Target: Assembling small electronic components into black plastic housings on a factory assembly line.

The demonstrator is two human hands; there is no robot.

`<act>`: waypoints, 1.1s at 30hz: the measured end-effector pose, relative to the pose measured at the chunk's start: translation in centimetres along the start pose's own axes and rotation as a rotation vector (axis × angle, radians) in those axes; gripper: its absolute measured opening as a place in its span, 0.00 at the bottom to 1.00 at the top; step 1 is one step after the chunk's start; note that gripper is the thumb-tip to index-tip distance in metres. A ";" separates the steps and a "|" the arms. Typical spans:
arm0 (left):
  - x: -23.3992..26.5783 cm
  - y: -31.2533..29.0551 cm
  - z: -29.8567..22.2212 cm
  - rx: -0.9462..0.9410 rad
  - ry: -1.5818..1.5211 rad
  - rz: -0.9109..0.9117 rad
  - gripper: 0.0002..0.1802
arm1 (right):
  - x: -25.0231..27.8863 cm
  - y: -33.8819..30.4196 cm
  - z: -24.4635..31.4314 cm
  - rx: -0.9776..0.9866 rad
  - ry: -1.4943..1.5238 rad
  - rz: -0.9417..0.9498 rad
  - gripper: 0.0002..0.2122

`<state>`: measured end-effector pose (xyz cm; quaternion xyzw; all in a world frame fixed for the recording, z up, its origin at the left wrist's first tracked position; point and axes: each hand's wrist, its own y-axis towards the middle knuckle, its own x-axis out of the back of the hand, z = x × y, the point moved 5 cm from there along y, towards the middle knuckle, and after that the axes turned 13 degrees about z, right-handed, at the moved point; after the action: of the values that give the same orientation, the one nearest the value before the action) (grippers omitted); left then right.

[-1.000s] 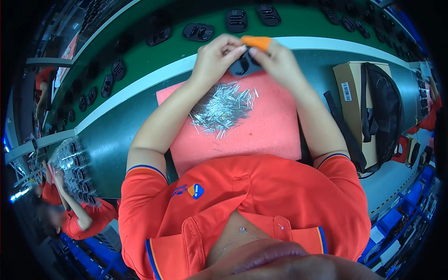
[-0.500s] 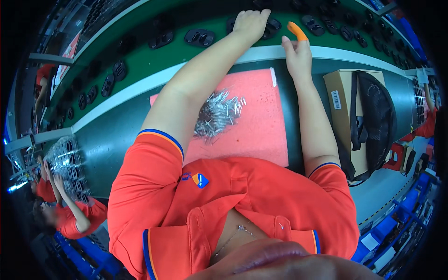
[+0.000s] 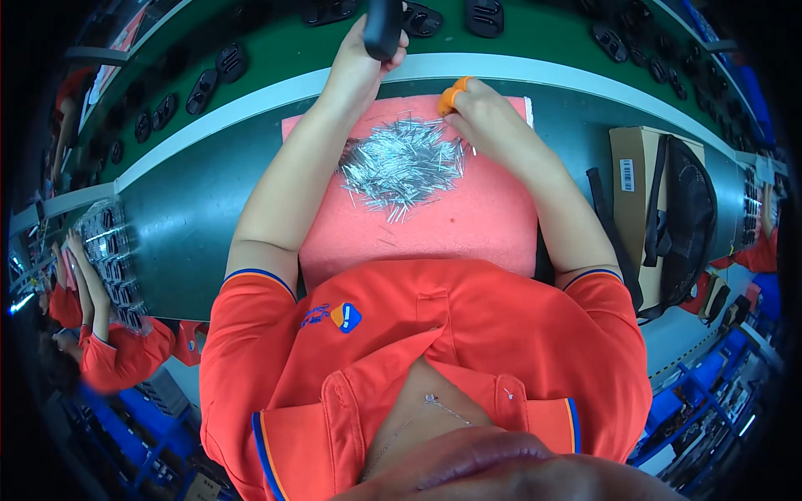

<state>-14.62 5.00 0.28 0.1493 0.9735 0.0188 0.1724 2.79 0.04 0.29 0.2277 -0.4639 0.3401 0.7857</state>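
My left hand point(image 3: 361, 60) is closed round a glossy black plastic part point(image 3: 383, 30), raised over the white edge of the green belt. The part looks like the dark, rounded pieces lying there; its exact kind I cannot tell. Beside the right edge of a heap of thin silver metal pins point(image 3: 401, 167), my right hand point(image 3: 491, 123) has its fingers curled and pressed together. Orange finger cots point(image 3: 452, 97) cover some of its fingertips. Whatever that pinch may contain is hidden. The pins lie loose on a pink foam mat point(image 3: 418, 242) in front of me.
Several black parts point(image 3: 484, 17) lie spaced along the green belt point(image 3: 276, 75) beyond the white rail point(image 3: 493, 65). To the right stand a cardboard box point(image 3: 626, 200) and a black bag point(image 3: 689, 209). At left, a co-worker point(image 3: 125, 351) reaches toward clear trays point(image 3: 117, 267).
My left hand has come back from the belt with a black part in it. My right hand has moved left and nearer, down to the pins.
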 end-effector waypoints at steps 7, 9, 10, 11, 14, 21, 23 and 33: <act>0.0 -0.6 0.2 0.055 0.194 0.045 0.13 | 0.6 0.8 1.9 -0.001 -0.254 0.014 0.06; -0.6 -0.1 0.1 0.047 0.210 0.050 0.14 | 1.0 0.8 1.6 -0.027 -0.236 0.020 0.06; -0.8 0.1 0.0 0.036 0.226 0.050 0.15 | 1.0 0.8 1.3 -0.046 -0.217 0.027 0.06; -0.9 0.2 0.1 0.041 0.229 0.054 0.15 | 1.0 0.7 1.0 -0.050 -0.213 0.024 0.06; -1.4 0.4 0.2 0.051 0.257 0.126 0.17 | 1.0 0.4 0.2 -0.030 -0.187 0.020 0.07; -2.2 0.5 0.0 0.082 0.327 0.099 0.18 | 3.1 0.3 -1.9 -0.091 0.198 0.127 0.10; -2.0 0.4 0.4 0.136 0.366 0.084 0.17 | 3.2 0.3 -3.7 -0.312 0.413 0.122 0.13; -4.9 -0.4 -1.0 -0.026 0.839 0.116 0.10 | 4.0 0.1 -5.2 -0.234 1.025 -0.456 0.11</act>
<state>-10.72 3.16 2.77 0.1810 0.9489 0.0998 -0.2385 7.05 4.89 1.46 0.0395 0.0027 0.1754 0.9837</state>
